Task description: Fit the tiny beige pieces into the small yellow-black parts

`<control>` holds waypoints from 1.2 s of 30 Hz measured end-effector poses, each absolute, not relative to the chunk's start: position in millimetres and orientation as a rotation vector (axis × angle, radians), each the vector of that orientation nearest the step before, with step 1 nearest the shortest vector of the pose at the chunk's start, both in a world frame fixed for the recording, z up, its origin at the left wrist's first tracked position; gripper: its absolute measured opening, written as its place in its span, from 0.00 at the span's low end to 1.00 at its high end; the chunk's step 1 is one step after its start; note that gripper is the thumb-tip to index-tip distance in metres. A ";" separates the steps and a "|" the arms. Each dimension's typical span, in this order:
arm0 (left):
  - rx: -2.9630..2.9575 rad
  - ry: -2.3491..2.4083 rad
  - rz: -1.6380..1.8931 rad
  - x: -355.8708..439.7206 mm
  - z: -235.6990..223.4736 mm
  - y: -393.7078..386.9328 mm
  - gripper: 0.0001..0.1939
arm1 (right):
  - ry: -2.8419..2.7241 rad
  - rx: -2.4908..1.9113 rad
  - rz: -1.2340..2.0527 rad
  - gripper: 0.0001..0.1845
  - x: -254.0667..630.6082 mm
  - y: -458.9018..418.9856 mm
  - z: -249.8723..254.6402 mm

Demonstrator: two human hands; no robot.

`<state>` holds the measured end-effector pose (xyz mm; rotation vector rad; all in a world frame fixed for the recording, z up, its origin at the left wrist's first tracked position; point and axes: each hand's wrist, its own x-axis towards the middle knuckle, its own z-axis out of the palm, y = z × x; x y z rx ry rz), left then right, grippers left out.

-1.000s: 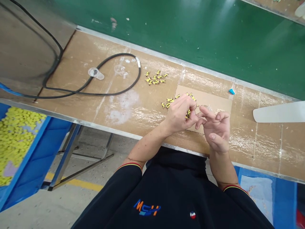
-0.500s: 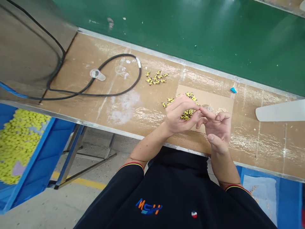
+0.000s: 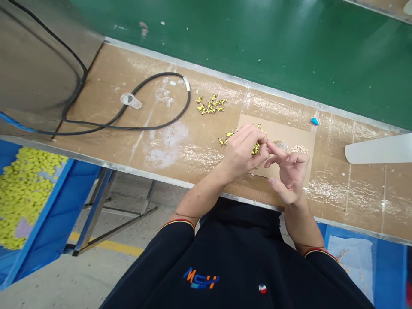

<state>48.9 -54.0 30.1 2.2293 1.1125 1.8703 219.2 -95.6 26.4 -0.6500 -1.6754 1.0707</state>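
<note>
My left hand is curled over a small clump of yellow-and-black parts, its fingertips pinching them above a cardboard sheet. More of these parts lie on the sheet's left end, partly under that hand. My right hand stands beside it, fingers spread, its index fingertip almost at my left fingers. Nothing shows in its grip. Near that fingertip sits a small transparent piece, and a pile of beige beads lies to its right. A further heap of yellow parts rests on the bench beyond the sheet.
The tan-covered bench has a metal edge and a green belt behind it. A black cable loops across it by transparent plastic pieces. A blue bin of yellow discs stands lower left.
My left hand has shifted up over the clump, hiding more of the yellow parts. My right hand has turned slightly, its index finger now pointing further up and left.
</note>
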 end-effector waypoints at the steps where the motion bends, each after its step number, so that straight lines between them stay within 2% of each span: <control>1: 2.246 1.116 1.857 48.7 29.5 -53.5 0.09 | -1.678 -0.658 1.069 0.21 219.4 -95.7 26.3; 6: 2.273 1.119 1.833 48.1 27.7 -53.2 0.10 | -1.628 -0.638 1.111 0.21 218.9 -96.8 26.9; 13: 2.180 0.988 1.844 47.9 28.3 -56.2 0.11 | -1.437 -0.620 1.339 0.20 218.8 -98.4 31.8; 21: 2.058 0.875 1.889 50.4 27.4 -58.0 0.08 | -1.300 -0.678 1.491 0.25 218.4 -99.9 37.0; 31: 1.933 0.745 1.921 50.1 27.2 -58.3 0.06 | -1.278 -0.615 1.500 0.26 219.0 -97.6 37.7; 36: 1.824 0.728 1.895 47.1 30.9 -59.8 0.10 | -1.290 -0.629 1.473 0.24 222.6 -98.1 39.4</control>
